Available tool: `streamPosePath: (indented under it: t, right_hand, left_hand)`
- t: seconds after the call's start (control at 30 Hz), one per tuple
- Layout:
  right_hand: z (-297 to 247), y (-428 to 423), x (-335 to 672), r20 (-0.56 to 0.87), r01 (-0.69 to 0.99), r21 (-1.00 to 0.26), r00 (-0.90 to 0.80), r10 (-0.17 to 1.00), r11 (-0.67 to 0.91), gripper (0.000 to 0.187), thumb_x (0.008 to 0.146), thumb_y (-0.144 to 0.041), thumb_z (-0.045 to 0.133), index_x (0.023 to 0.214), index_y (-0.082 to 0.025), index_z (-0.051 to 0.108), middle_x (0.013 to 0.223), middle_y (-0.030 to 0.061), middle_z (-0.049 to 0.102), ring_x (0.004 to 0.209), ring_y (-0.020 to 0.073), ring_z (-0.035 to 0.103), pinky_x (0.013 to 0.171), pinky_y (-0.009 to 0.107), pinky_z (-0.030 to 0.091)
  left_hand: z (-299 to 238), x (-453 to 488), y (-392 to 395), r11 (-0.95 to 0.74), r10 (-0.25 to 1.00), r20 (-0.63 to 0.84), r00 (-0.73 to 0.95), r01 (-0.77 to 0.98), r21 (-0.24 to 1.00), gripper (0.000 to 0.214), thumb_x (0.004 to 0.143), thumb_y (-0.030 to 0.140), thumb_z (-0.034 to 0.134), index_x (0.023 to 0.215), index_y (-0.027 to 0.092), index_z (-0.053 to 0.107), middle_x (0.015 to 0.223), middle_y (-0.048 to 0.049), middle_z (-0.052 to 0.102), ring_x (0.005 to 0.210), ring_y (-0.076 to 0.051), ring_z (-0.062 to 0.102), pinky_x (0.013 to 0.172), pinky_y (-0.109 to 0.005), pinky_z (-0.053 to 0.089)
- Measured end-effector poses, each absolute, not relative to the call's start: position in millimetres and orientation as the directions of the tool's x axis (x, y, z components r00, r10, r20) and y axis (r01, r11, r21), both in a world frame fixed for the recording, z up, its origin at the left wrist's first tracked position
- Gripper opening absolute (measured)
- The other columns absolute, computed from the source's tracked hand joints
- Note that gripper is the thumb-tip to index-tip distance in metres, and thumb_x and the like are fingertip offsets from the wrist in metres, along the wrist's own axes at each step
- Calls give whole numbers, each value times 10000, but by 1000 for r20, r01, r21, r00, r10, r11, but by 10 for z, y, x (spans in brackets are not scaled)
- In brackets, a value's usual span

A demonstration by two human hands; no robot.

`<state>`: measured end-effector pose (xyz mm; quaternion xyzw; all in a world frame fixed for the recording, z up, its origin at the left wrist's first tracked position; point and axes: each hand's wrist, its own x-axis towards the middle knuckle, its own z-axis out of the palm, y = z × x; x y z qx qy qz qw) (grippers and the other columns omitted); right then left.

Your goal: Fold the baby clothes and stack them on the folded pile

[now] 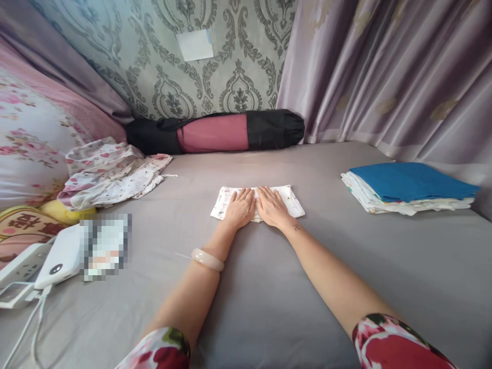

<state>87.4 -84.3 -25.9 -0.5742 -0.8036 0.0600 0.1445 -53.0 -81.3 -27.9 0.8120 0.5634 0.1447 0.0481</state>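
A folded white cloth (294,205) with small printed marks lies flat on the grey bed sheet (253,287), straight in front of me. My left hand (241,207) rests palm down on its middle, fingers stretched out. Beside it, almost touching at the fingertips, my right hand (272,206) lies flat on the same cloth, fingers extended. Both hands cover the centre of the cloth, so that part is hidden. A pale bangle (207,260) circles my left wrist.
Right, a folded stack with a blue cloth (411,182) on top. Left, crumpled printed clothing (111,174), a white power bank (63,253), a power strip (25,266) and cables. A black and pink rolled bag (215,133) lies along the wall; curtains (365,66) hang right.
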Motion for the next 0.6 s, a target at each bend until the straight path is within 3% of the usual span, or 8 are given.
streamPosePath:
  t: [0.23, 0.43, 0.6]
  right_hand:
    - [-178, -923, 728, 219, 896, -245, -321, 921, 371, 549, 1002, -302, 215, 1459, -60, 399, 1555, 143, 329, 1458, 257, 222, 1192, 440, 103]
    - [-258, -936, 686, 171, 901, -219, -343, 924, 375, 538, 979, -269, 253, 1466, -94, 401, 1563, 135, 315, 1441, 261, 266, 1183, 455, 131]
    - [-234, -928, 702, 147, 899, -231, -347, 926, 373, 544, 979, -272, 237, 1479, -108, 379, 1571, 122, 300, 1448, 236, 251, 1186, 437, 126]
  left_hand:
    - [-278, -615, -837, -254, 940, 293, 174, 931, 261, 441, 983, 230, 270, 1345, 98, 484, 1422, -157, 520, 1404, -248, 372, 1154, -436, 282]
    - [-375, -623, -846, -245, 956, 218, 198, 945, 217, 468, 988, 296, 288, 1385, 112, 455, 1473, -169, 457, 1417, -275, 347, 1167, -475, 243]
    - [-331, -602, -865, -224, 961, 219, 170, 942, 250, 452, 983, 284, 333, 1365, 93, 483, 1451, -193, 476, 1414, -282, 351, 1172, -469, 240]
